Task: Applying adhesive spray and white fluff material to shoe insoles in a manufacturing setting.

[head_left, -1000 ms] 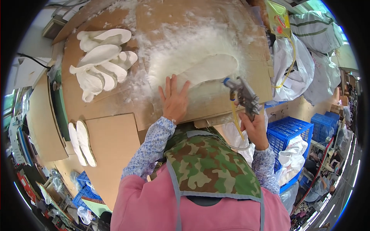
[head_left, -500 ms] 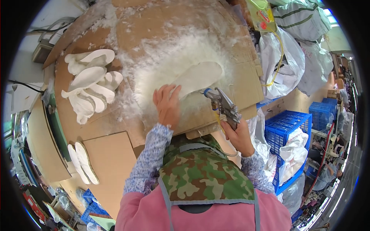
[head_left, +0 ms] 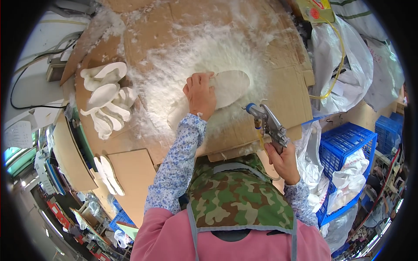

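A white shoe insole (head_left: 233,87) lies slantwise on the cardboard, ringed by white overspray and fluff. Across its middle rests my left hand (head_left: 201,93), fingers bent together over it and covering part of the sole. My right hand (head_left: 284,162) is closed round the handle of a metal spray gun (head_left: 272,122). The gun has a blue-ringed nozzle (head_left: 251,108) that points up and left, a short way from the insole's near edge. A thin yellow hose (head_left: 261,140) hangs below the gun.
Left on the cardboard (head_left: 278,93) lies a loose pile of white insoles (head_left: 104,98). Two more insoles (head_left: 109,175) lie nearer me on a brown board (head_left: 135,178). At right stand a blue crate (head_left: 346,141) with white bags and a large plastic bag (head_left: 333,65).
My left hand has moved from the insole's near-left end up onto its middle. The spray gun in my right hand has shifted right and slightly nearer me. The view has turned a little.
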